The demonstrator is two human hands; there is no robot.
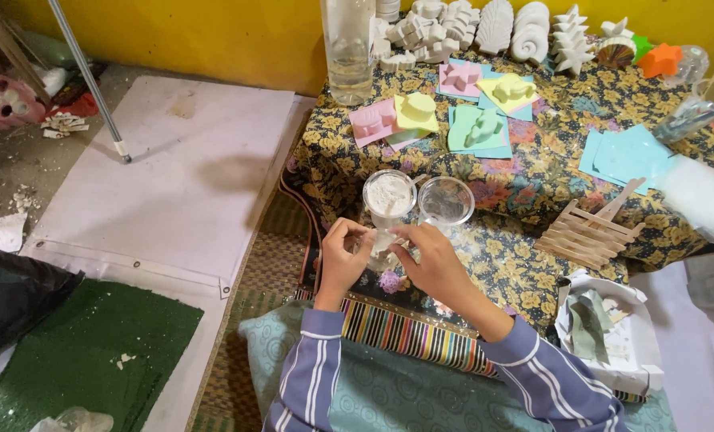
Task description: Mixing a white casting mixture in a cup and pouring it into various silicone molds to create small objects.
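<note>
Both hands meet at the near edge of the floral-cloth table [533, 172], the left hand [342, 260] and right hand [431, 264] pinching a small pale object [383, 242] too hidden to identify. Just behind stand a clear plastic cup of white powder [389, 194] and an empty clear cup [446, 200]; rough wooden sticks [587, 228] lie well to the right.

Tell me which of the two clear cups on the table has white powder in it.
The left cup, just above the left hand: it is filled with white powder. The right cup beside it looks empty.
</note>
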